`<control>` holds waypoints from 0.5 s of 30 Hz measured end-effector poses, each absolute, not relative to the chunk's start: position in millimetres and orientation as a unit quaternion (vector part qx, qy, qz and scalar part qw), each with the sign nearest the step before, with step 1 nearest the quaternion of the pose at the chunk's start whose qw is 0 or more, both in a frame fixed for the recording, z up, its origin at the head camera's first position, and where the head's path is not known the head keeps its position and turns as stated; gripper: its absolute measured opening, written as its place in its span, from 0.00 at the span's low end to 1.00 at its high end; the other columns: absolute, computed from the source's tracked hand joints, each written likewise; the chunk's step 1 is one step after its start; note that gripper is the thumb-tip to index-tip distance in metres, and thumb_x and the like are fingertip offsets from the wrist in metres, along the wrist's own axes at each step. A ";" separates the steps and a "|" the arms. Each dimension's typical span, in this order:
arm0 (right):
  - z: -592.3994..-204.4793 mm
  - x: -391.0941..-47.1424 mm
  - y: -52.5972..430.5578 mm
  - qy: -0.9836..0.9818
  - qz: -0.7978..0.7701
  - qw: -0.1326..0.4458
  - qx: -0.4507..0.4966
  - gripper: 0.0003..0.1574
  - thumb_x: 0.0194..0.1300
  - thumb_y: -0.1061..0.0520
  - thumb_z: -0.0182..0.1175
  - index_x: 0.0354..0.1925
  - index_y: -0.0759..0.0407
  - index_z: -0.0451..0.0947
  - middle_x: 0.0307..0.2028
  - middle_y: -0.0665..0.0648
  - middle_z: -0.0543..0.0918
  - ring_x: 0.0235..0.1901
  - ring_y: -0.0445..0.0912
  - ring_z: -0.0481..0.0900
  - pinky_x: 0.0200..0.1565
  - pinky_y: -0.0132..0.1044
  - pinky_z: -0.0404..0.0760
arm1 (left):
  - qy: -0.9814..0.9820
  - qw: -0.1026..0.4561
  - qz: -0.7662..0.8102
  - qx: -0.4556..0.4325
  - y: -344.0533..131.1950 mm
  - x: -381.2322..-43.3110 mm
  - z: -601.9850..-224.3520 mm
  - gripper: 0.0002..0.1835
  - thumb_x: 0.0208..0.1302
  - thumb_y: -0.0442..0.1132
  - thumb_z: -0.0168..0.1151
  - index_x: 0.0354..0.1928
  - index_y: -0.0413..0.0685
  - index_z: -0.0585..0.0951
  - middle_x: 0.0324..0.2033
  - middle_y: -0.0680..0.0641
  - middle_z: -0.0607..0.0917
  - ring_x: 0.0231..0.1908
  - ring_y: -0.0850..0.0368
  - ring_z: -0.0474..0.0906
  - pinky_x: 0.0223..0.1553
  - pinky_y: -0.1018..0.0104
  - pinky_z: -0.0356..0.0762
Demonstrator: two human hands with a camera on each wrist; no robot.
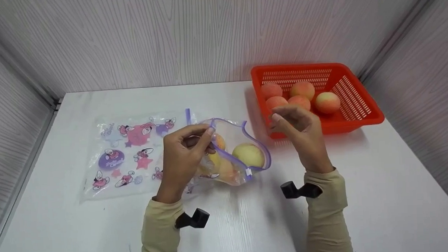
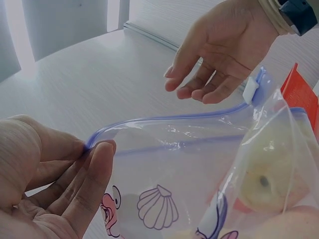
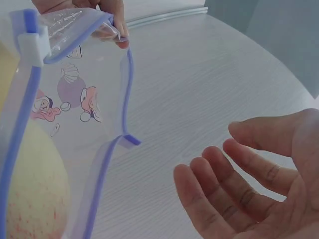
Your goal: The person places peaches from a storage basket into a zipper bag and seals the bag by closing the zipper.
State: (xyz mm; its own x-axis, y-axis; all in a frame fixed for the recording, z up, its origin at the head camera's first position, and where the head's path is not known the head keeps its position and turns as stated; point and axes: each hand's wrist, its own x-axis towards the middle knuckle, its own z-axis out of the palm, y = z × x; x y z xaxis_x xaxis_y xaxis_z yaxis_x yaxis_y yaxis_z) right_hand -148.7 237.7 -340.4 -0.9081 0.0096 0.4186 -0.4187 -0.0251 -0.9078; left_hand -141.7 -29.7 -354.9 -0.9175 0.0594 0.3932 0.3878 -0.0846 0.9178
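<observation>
My left hand [image 1: 185, 149] pinches the purple-edged rim of a clear zip bag [image 1: 229, 170] between thumb and fingers. The bag's mouth gapes toward the right, with a white slider [image 1: 248, 172] at its near corner. Several peaches lie inside, among them a pale yellow-green one [image 1: 248, 156] close to the mouth. Off to the right of the bag, my right hand [image 1: 298, 129] hovers near the front left corner of the red basket. Its fingers are loosely bent, and in the right wrist view nothing lies between the thumb and fingertips [image 3: 234, 130].
A red plastic basket [image 1: 365, 121] at the back right holds several peaches [image 1: 327, 102]. Flat on the white table [image 1: 227, 230], left of the filled bag, lies a printed clear bag [image 1: 126, 159] with cartoon figures. Wood-grain panels [image 1: 150, 42] enclose the table at the back and sides.
</observation>
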 end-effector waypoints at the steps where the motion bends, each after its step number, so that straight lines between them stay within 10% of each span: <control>1: -338.7 -148.4 239.1 -0.670 0.705 0.173 0.153 0.11 0.68 0.67 0.62 0.49 0.71 0.80 0.41 0.70 0.82 0.38 0.59 0.83 0.46 0.44 0.87 | -0.665 0.114 -0.719 -0.167 -30.4 -141.6 -354.9 0.08 0.68 0.31 0.66 0.44 0.32 0.86 0.31 0.41 0.87 0.26 0.48 0.86 0.31 0.58 0.88; 9: -312.5 -153.3 265.7 -0.577 0.719 0.359 0.144 0.13 0.63 0.71 0.63 0.47 0.75 0.78 0.38 0.69 0.81 0.33 0.58 0.80 0.39 0.41 0.87 | -0.657 0.117 -0.726 -0.164 -33.8 -141.1 -354.3 0.07 0.68 0.30 0.65 0.43 0.32 0.86 0.31 0.40 0.87 0.25 0.48 0.86 0.31 0.58 0.88; 15: -287.1 -185.5 298.8 -0.681 0.615 0.395 0.041 0.18 0.62 0.67 0.66 0.52 0.66 0.80 0.45 0.62 0.84 0.44 0.55 0.82 0.46 0.35 0.85 | -0.656 0.110 -0.727 -0.170 -31.2 -142.2 -353.6 0.07 0.68 0.30 0.65 0.43 0.31 0.86 0.30 0.39 0.87 0.25 0.49 0.86 0.31 0.58 0.88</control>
State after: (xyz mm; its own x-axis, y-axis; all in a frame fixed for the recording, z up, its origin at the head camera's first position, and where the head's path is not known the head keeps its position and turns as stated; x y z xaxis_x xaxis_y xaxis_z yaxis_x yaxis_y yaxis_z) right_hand -185.5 298.8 -287.1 -0.6850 0.4298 0.5883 -0.5418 0.2393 -0.8057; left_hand -142.2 -31.2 -353.6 -0.9177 0.0628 0.3924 0.3839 -0.1147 0.9162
